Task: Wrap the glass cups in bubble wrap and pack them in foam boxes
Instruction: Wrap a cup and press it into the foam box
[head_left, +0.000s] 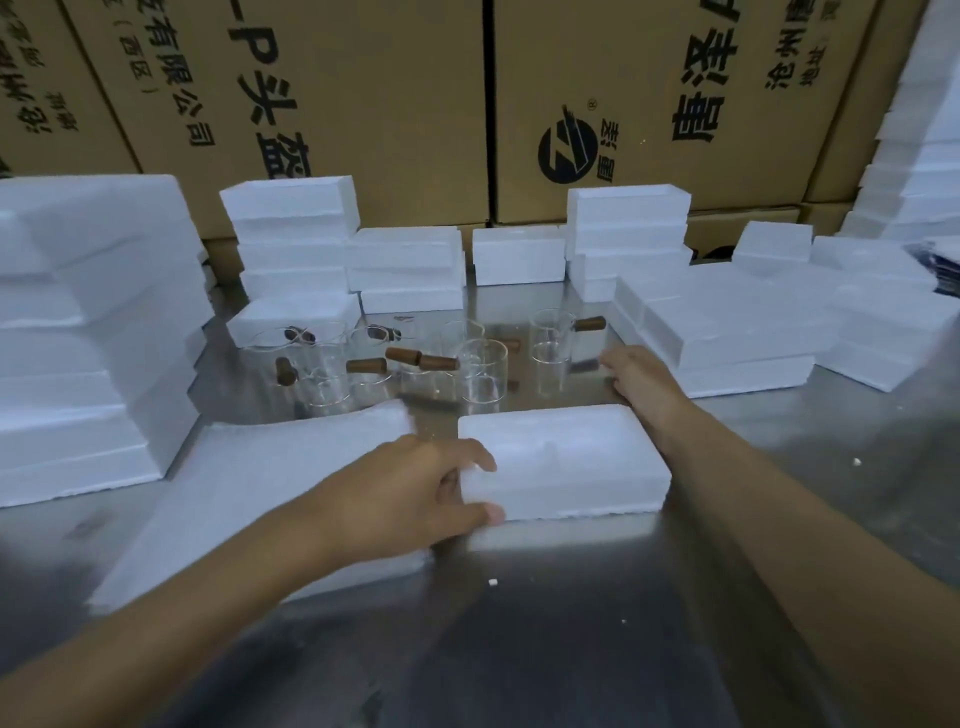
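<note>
An open white foam box (566, 462) lies on the metal table in front of me. My left hand (415, 493) grips its left end, thumb on the near wall and fingers over the rim. Several clear glass cups (483, 369) with brown wooden handles stand behind the box. My right hand (636, 374) reaches past the box's far right corner to the rightmost glass cup (550, 358) and pinches its blurred handle. A pale sheet of wrap (270, 483) lies flat under my left forearm, too blurred to show bubbles.
Stacks of white foam boxes (88, 332) rise at the left, along the back (405, 265) and at the right (727, 322). Printed cardboard cartons (649, 104) form a wall behind. The steel table (545, 623) carries small foam crumbs.
</note>
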